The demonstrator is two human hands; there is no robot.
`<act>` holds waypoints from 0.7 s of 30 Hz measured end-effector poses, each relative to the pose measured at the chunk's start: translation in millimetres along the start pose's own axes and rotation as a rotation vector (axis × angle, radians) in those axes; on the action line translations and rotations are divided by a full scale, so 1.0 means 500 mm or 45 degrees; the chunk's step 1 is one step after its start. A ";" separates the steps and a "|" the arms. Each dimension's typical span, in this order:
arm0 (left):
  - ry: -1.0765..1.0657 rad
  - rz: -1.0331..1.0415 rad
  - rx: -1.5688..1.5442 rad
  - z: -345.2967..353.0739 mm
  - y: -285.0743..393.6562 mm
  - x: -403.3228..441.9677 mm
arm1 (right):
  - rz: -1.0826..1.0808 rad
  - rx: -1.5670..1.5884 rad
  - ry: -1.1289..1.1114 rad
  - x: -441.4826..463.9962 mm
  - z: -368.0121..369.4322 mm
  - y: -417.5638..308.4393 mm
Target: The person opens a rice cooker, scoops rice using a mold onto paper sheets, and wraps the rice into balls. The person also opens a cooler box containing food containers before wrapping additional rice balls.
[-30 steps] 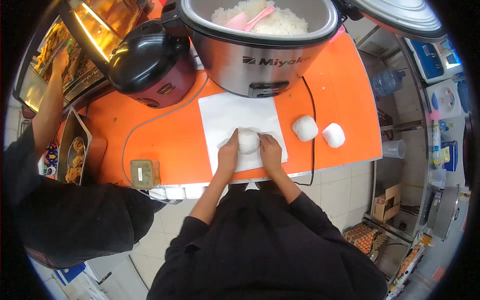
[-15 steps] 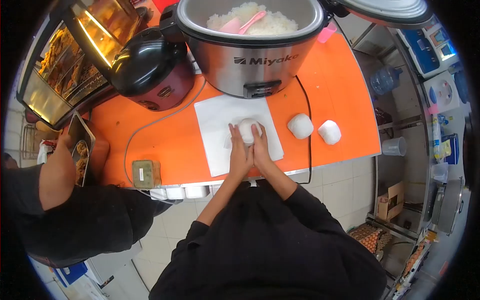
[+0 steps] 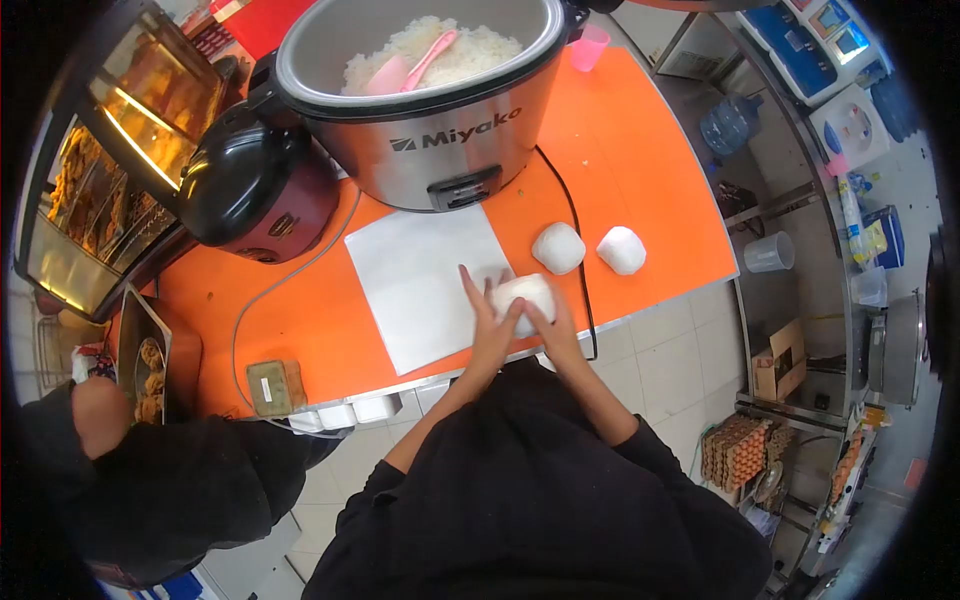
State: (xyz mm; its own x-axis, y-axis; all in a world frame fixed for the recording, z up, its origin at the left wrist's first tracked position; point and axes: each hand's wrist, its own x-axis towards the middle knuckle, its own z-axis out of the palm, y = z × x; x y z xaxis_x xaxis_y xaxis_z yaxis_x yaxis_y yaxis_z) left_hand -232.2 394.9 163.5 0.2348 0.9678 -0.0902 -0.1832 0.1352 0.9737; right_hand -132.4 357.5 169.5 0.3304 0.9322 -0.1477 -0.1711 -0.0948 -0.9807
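White bundle (image 3: 526, 292) sits between your two hands by the sheet's right edge, near the table's front: your left hand (image 3: 489, 328) is loosely open, fingers spread, thumb against it, while your right hand (image 3: 558, 322) curls round its other side, fingertips probably bent over it, though blur hides them. Beside you are the white paper sheet (image 3: 415, 295) and, farther right, two similar wrapped bundles (image 3: 558, 248) on the orange table (image 3: 645, 160), with the open rice cooker (image 3: 400, 150) behind.
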 end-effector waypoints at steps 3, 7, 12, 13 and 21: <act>-0.036 0.033 0.165 0.002 -0.068 0.010 | 0.047 -0.505 0.270 0.002 -0.077 0.040; 0.259 0.248 1.073 -0.097 -0.076 0.034 | -0.255 -1.433 0.413 0.029 -0.125 0.063; 0.601 0.265 1.605 -0.225 -0.041 0.018 | -0.899 -1.374 0.433 0.125 -0.071 -0.174; 0.621 0.270 1.609 -0.240 -0.049 0.017 | -1.129 -1.338 0.329 0.168 -0.055 -0.253; 0.254 0.221 1.708 -0.283 -0.071 -0.001 | -1.202 -2.222 -0.874 0.642 0.256 -0.532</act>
State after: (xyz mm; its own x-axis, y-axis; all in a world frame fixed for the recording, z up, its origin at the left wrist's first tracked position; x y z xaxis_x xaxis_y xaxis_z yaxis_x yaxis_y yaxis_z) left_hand -361.1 419.4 99.4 0.1430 0.9804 0.1358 0.8889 -0.1875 0.4180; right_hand -99.7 726.6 399.5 -0.6106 0.7919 0.0093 0.7832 0.6021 0.1554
